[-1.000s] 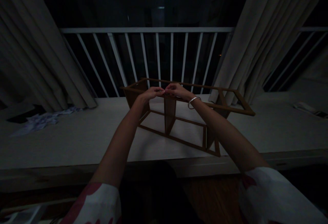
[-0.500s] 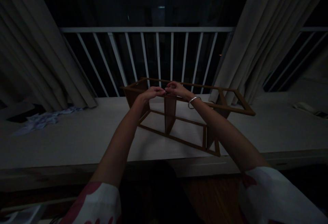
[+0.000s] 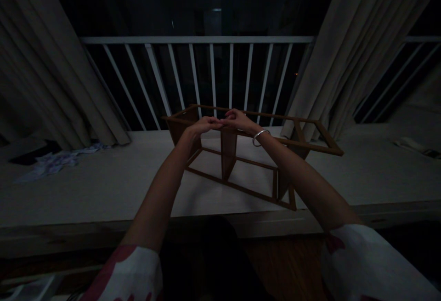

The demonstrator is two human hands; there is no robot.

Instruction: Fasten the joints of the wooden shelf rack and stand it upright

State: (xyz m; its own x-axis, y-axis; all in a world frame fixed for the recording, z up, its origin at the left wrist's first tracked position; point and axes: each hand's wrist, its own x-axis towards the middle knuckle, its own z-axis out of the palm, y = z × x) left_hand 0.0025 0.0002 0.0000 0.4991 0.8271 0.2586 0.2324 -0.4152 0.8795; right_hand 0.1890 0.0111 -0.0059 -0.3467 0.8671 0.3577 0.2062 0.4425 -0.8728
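Observation:
A brown wooden shelf frame [image 3: 229, 156] lies on its side on the white window ledge, its shelf boards standing upright. Over its upper near rail, above the middle board, my two hands meet at the fingertips. My left hand [image 3: 206, 125] comes in from the left with its fingers pressed together. From the right, my right hand [image 3: 237, 121] curls in, thumb and fingers pinched at the same spot. Whatever lies between the fingertips is too small and dark to make out. A silver bangle [image 3: 261, 137] circles my right wrist.
The white ledge [image 3: 138, 190] runs across the view. Behind it stands a white railing [image 3: 196, 40] before a dark window. Beige curtains [image 3: 327, 53] hang on both sides. Crumpled papers [image 3: 58, 161] lie on the left of the ledge, and a pale cloth-like item [image 3: 413, 146] lies far right.
My fingertips have shifted very slightly, the right fingers closing a little nearer to the left ones. The shelf frame and both arms stay where they were.

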